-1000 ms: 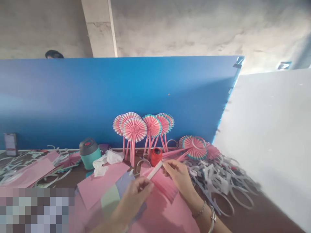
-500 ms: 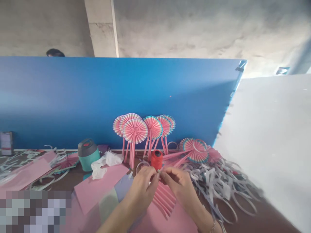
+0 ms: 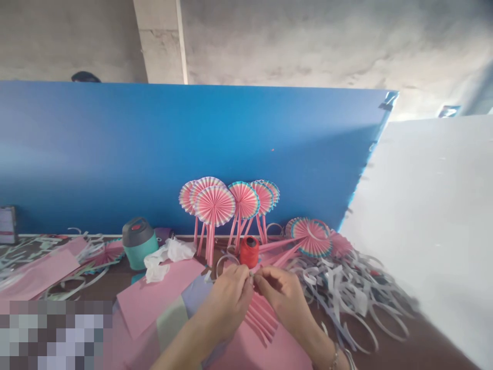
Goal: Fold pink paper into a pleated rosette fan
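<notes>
Both grips pinched shut, pink pleats fanned out below
My left grip [image 3: 231,298] and right grip [image 3: 285,295] meet at the fingertips, squeezed around a small pale bit [image 3: 251,274] that's too hidden to ID. The pleated pink paper [image 3: 260,321] spreads out at about half past five from there, between my hands, its top end behind my fingers. Red spool [image 3: 249,252] is just past them at twelve, and a bunch of round pink fans [image 3: 214,205] stands between eleven and twelve, in front of the blue panel [image 3: 215,133]. Teal container [image 3: 139,253] at half past nine with white tissue [image 3: 181,249] just beside it, more fans lying down at two, and a messy tangle of pale strips [image 3: 346,290] at three on the counter [image 3: 418,349].
</notes>
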Demonstrator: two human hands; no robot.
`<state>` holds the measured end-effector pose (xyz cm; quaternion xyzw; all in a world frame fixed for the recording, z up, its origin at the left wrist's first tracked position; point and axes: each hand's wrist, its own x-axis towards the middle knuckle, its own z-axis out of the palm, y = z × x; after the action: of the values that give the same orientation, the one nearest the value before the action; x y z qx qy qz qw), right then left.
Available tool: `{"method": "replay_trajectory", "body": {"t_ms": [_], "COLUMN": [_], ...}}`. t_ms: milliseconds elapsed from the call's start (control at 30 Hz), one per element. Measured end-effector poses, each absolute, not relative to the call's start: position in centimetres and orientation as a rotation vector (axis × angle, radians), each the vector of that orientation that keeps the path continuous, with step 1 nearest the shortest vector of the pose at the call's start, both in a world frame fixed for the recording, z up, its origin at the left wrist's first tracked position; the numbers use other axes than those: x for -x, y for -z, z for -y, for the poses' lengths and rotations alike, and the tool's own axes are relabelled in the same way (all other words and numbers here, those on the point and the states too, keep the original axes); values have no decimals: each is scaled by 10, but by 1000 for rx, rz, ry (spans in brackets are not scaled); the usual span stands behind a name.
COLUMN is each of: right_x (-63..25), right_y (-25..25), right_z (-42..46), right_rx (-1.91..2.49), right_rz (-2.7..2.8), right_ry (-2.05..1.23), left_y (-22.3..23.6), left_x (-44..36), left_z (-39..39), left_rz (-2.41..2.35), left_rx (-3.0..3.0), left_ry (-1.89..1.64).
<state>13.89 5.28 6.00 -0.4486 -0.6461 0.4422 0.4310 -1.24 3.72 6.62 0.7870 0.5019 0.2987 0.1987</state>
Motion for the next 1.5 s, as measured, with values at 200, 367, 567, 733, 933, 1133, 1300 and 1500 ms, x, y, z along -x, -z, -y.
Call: {"method": "replay_trajectory", "body": {"t_ms": [200, 367, 567, 733, 933, 1133, 1300, 1500], "right_x": [-134, -134, -138, -143, -146, -149, -153, -152], "right_y": [-59, -59, -59, -59, -64, -67, -69, -76], "right_z": [-56, -58, -59, -62, -61, -59, -60, -56], "right_rx": [1103, 1096, 1104, 1157, 1207, 1211, 1198, 1228], "right_rz": [1486, 1445, 1487, 1540, 1498, 1465, 1454, 1438], "right_ry": [-1222, -1262, -1253, -1273, -1352, -1424, -1502, -1507], "left_y": [-60, -56, -64, -63, -60, -58, -61, -56], "left_x": [15, 18, 16, 14, 16, 16, 13, 13], "left_z": [-42, -43, -41, -39, -37, -35, -32, -31], "left_rz": [-1402, -1328, -1394, -1419, -1348, -1321, -1313, -1369], "left_rx": [-2275, -2435, -2253, -2343, -2658, -2783, -2713, -2647], "left_ry": [-826, -865, -791, -784, -773, -766, -805, -832]}}
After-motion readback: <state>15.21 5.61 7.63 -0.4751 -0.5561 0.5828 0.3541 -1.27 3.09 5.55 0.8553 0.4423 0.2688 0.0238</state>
